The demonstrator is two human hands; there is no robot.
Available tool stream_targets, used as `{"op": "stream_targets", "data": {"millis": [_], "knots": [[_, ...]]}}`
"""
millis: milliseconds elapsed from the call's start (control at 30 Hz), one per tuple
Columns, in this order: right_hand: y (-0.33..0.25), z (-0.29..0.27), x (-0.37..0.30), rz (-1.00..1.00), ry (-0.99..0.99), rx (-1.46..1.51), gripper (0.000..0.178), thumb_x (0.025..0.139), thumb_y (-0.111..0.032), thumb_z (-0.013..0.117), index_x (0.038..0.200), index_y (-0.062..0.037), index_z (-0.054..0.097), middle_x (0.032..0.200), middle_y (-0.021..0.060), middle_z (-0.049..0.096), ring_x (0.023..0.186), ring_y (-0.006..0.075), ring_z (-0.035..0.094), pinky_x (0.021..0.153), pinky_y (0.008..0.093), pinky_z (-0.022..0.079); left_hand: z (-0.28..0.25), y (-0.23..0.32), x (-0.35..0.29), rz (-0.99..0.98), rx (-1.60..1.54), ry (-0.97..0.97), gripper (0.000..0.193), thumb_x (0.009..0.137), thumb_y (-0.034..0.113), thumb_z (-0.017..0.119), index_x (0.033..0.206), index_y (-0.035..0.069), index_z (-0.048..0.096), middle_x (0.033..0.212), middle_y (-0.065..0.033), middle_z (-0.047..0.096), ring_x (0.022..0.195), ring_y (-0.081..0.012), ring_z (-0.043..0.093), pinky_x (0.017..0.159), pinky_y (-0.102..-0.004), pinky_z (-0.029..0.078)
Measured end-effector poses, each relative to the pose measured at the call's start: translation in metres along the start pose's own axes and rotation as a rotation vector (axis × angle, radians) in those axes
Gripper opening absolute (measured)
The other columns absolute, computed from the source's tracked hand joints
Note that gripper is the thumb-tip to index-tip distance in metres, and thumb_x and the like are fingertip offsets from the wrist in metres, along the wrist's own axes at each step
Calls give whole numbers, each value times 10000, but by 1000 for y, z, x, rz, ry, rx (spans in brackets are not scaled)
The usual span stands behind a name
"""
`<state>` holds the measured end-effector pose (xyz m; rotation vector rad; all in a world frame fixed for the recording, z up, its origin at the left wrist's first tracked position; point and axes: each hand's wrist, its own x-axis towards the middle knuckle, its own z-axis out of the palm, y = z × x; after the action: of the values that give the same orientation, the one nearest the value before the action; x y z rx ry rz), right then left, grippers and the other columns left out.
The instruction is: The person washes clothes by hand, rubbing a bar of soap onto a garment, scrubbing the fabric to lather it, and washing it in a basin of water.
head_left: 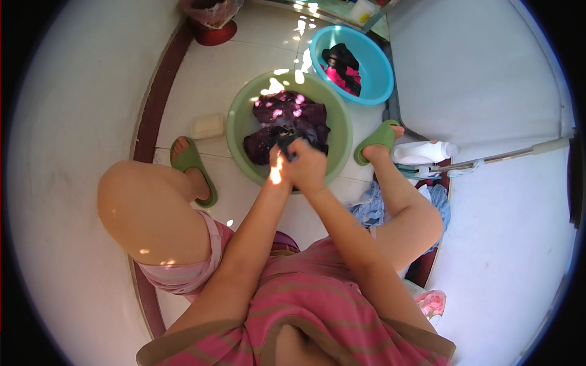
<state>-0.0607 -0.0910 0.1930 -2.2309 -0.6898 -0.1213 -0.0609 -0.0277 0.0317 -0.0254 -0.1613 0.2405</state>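
Observation:
A round green basin (238,131) stands on the floor between my feet. Wet dark purple clothes (296,110) lie in it, with some whitish suds or water around them. Over the basin's near half, my left hand (278,163) and my right hand (308,163) are close together, both closed on a dark cloth (284,141). That cloth bunches up between the fists and hangs toward the purple clothes. How much of it sits inside the fingers is hidden.
A blue basin (381,67) holding black and pink clothes (343,68) stands at the far right. Left of the green basin lies a cream block (208,125). A white bottle (421,152) and blue clothes (369,206) lie along the right wall. A red bin (215,33) stands far left.

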Motion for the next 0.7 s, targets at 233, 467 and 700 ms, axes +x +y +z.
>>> {"op": "stream_targets", "data": {"millis": [233,467,700], "knots": [[25,-24,16,238,160,-11,241,721,-263,695,730,-59,566,664,159,603,645,366,612,616,432,481,66,-31,23,-264,141,693,330,904,363,461,946,89,640,908,-57,664,859,-223,639,795,-354,518],[100,-28,35,414,256,-275,271,797,-339,632,768,-72,600,678,191,625,651,407,613,582,491,461,113,-67,19,-403,305,829,255,886,311,496,946,111,641,876,-48,664,768,-197,639,698,-343,525],[123,-79,58,129,173,192,302,717,-187,743,944,-71,582,1158,131,460,1069,292,493,874,362,430,150,-55,41,-381,325,624,322,882,378,558,1035,103,627,1006,-64,654,890,-211,620,849,-360,480]]}}
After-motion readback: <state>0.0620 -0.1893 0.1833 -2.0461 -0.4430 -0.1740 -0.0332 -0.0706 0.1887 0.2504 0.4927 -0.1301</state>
